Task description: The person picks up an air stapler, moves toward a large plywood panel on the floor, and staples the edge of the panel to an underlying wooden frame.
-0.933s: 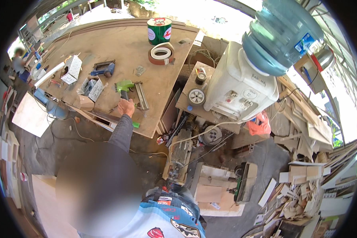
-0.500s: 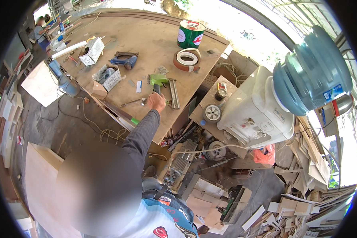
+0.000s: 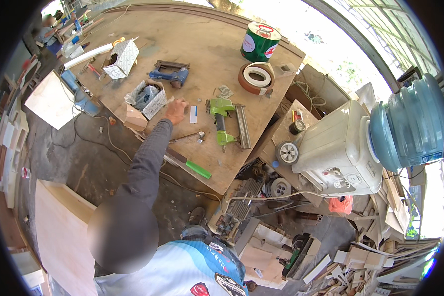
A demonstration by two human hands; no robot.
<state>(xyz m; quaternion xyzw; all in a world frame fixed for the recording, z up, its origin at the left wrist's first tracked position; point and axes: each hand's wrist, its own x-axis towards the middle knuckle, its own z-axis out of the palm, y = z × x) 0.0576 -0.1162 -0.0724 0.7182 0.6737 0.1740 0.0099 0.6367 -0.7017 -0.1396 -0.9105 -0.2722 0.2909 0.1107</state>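
My left hand (image 3: 176, 111), in a dark grey sleeve, reaches over the wooden table (image 3: 202, 39). Its fingers look loosely spread, with nothing visible in them. Just left of it is an open patterned cardboard box (image 3: 155, 104) with dark contents I cannot make out. Right of the hand lie a small white-and-blue card (image 3: 193, 114) and a green nail gun (image 3: 221, 105) on its side. A wood-handled tool with a metal end (image 3: 186, 137) is nearer to me. By the table's near edge sits a green-handled tool (image 3: 198, 170). My right hand is out of view.
Farther back are a blue nail gun (image 3: 168, 74), another box (image 3: 124, 61), rolls of edge banding (image 3: 249, 89) and a green can (image 3: 259, 45). A water dispenser (image 3: 333, 143) stands at right, with wood offcuts (image 3: 360, 261) below. A co-worker (image 3: 47, 34) is at far left.
My left hand has moved left, from beside the green nail gun to the patterned box. The nail gun's lower end and the green-handled tool are now uncovered. The view has shifted.
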